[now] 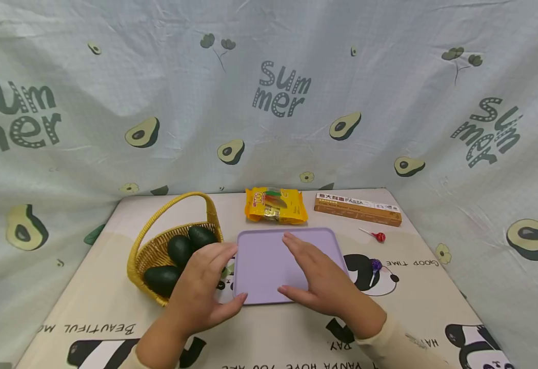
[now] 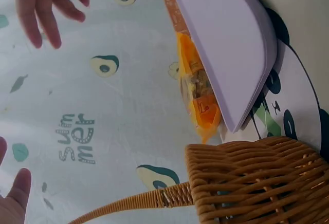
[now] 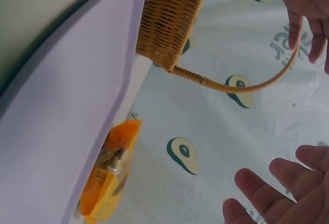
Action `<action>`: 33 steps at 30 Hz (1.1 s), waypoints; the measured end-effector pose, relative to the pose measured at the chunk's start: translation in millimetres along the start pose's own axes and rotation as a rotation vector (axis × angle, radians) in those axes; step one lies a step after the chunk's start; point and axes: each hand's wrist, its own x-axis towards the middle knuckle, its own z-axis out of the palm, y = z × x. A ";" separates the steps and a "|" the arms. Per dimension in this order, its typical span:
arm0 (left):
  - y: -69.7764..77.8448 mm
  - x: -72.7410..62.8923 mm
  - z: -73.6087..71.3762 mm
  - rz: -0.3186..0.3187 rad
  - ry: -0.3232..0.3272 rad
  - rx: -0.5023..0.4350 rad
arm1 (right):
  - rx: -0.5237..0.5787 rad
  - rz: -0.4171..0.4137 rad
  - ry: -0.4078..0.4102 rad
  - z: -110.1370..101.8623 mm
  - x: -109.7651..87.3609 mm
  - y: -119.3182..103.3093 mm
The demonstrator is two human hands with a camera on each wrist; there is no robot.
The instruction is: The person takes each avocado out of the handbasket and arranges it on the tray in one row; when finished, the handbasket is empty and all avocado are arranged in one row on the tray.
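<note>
We see both hands with fingers spread and holding nothing: the left hand (image 1: 204, 287) hovers at the near left corner of the lilac tray (image 1: 269, 256), the right hand (image 1: 319, 279) over its near right part. The tray lies flat in the middle of the table mat (image 1: 430, 297), just right of the wicker basket (image 1: 151, 256) holding dark avocados (image 1: 179, 249). Farther back lie a yellow snack bag (image 1: 275, 205), a pasta box (image 1: 357, 208) and a red lollipop (image 1: 377, 236).
</note>
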 end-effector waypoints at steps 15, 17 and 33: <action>-7.8 -2.9 -13.9 -0.061 0.130 0.060 | 0.155 0.110 -0.005 13.2 10.7 -5.4; -8.2 -2.9 -15.4 -0.063 0.152 0.069 | 0.186 0.127 -0.003 15.4 12.3 -5.7; -8.3 -4.0 -27.8 -0.090 0.311 0.130 | 0.394 0.194 0.000 31.1 26.7 -12.5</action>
